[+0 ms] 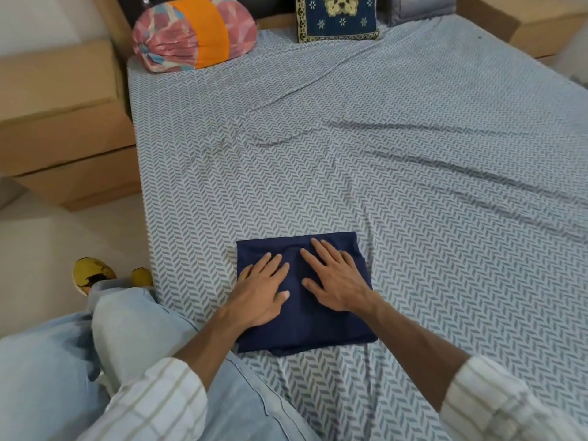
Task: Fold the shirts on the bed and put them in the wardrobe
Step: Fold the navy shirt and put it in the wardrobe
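Pressing: a folded navy shirt [305, 316] is flattened on the bed [413, 173] by both hands, palms down.
Left hand: the left hand [262, 294] is laid flat on the left half of the shirt, fingers straight and spread, nothing clamped.
Right hand: the right hand [334, 276] is laid flat on the right half, fingers straight and apart, nothing gripped.
Shirt place: near edge of the bed, centre-left, well apart from the cushions at the far end.
Fold state: a compact rectangle is seen; folding is judged done or nearly done.
Handling: judged light, soft and floppy, not fragile; layers are likely to slide open if lifted by one corner.
Where to hold: best taken by the left and right edges with fingers slid under, or scooped from below on flat palms.
Wardrobe: not in view.
Count, shirts: one is seen.
Count, hands: two.
Count, cushions: one pink-and-orange bolster [194, 33] far left, one blue patterned cushion [337, 17] far centre, one grey pillow [420, 7] partly seen.
Count, shoes: two yellow shoes [92, 273] on the floor, near left.
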A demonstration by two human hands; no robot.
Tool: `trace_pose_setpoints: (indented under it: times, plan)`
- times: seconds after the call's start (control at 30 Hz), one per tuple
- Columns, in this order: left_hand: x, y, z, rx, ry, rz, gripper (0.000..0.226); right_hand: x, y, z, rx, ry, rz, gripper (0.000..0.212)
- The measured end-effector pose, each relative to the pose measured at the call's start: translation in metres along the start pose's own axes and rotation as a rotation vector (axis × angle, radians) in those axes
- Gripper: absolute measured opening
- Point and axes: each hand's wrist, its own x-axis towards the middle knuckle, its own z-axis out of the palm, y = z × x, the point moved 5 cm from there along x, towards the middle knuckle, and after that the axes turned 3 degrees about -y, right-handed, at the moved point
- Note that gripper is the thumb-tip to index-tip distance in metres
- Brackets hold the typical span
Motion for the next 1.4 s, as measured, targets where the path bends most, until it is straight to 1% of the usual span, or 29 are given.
trace_pose_setpoints:
  times: [0.03,0.07,0.1,0.13,0.17,0.2,0.27,0.3,0.33,0.4,0.43,0.47,0.5,0.6,0.63,0.73,0.83,0.9,0.97,1.03,1.13,1.2,1.27,1.33,1.4]
  plan:
    - [-0.002,-0.003,-0.005,-0.055,0.106,0.008,0.060,-0.003,0.001,-0.007,0.051,0.057,0.024,0.071]
    - [-0.006,-0.007,-0.010,-0.104,0.230,-0.015,0.058,-0.007,0.006,-0.016,0.100,0.142,0.091,0.071]
    - [-0.009,-0.017,-0.015,-0.147,0.342,-0.094,0.056,-0.009,0.014,-0.025,0.142,0.224,0.205,0.072]
    - [-0.012,-0.028,-0.017,-0.214,0.404,-0.217,0.056,-0.016,0.025,-0.030,0.186,0.273,0.351,0.075]
    - [-0.014,-0.041,-0.015,-0.321,0.410,-0.366,0.061,-0.023,0.037,-0.034,0.248,0.275,0.504,0.080]
    - [-0.015,-0.054,-0.011,-0.465,0.372,-0.519,0.068,-0.027,0.048,-0.035,0.321,0.240,0.636,0.087]
    - [-0.017,-0.069,-0.004,-0.806,0.295,-0.745,0.081,-0.033,0.062,-0.034,0.438,0.146,0.800,0.094]
    - [-0.017,-0.072,-0.001,-0.945,0.268,-0.805,0.085,-0.033,0.066,-0.034,0.488,0.124,0.839,0.095]
    - [-0.017,-0.073,-0.002,-1.031,0.243,-0.837,0.084,-0.033,0.069,-0.035,0.556,0.121,0.866,0.094]
    - [-0.015,-0.071,-0.002,-1.148,0.187,-0.828,0.069,-0.032,0.071,-0.035,0.769,0.137,0.898,0.084]
    - [-0.013,-0.067,-0.002,-1.204,0.157,-0.803,0.055,-0.031,0.070,-0.032,0.867,0.129,0.901,0.079]
    - [-0.012,-0.064,-0.003,-1.232,0.128,-0.783,0.043,-0.029,0.069,-0.029,0.904,0.118,0.895,0.075]
    - [-0.010,-0.062,-0.004,-1.228,0.108,-0.775,0.038,-0.028,0.067,-0.028,0.892,0.104,0.897,0.070]
    - [-0.008,-0.057,-0.007,-1.203,0.082,-0.803,0.038,-0.022,0.065,-0.021,0.850,0.053,0.889,0.057]
    - [-0.007,-0.054,-0.008,-1.217,0.083,-0.796,0.039,-0.020,0.062,-0.022,0.845,0.037,0.881,0.049]
    - [-0.006,-0.047,-0.014,-1.246,0.129,-0.725,0.027,-0.016,0.054,-0.030,0.884,0.027,0.809,0.032]
    - [-0.005,-0.045,-0.016,-1.346,0.151,-0.626,0.027,-0.010,0.051,-0.038,1.138,0.044,0.648,0.036]
    - [-0.007,-0.049,-0.013,-1.494,0.163,-0.623,0.034,-0.008,0.051,-0.040,1.312,-0.019,0.556,0.040]
    - [-0.010,-0.053,-0.008,-1.630,0.142,-0.642,0.037,-0.010,0.049,-0.040,1.393,-0.122,0.507,0.045]
    - [-0.014,-0.055,-0.006,-1.727,0.075,-0.649,0.037,-0.011,0.049,-0.037,1.446,-0.212,0.505,0.047]
    - [-0.016,-0.060,-0.017,-1.819,0.005,-0.622,0.035,-0.004,0.048,-0.045,1.506,-0.277,0.487,0.042]
    - [-0.013,-0.068,-0.034,-1.850,0.029,-0.587,0.033,0.007,0.047,-0.064,1.509,-0.252,0.441,0.037]
    - [-0.006,-0.080,-0.058,-1.846,0.106,-0.532,0.037,0.022,0.045,-0.088,1.483,-0.217,0.359,0.034]
    - [0.000,-0.093,-0.090,-1.780,0.189,-0.454,0.038,0.038,0.045,-0.118,1.464,-0.158,0.285,0.031]
    - [0.004,-0.104,-0.125,-1.669,0.251,-0.387,0.032,0.051,0.044,-0.145,1.447,-0.093,0.213,0.031]
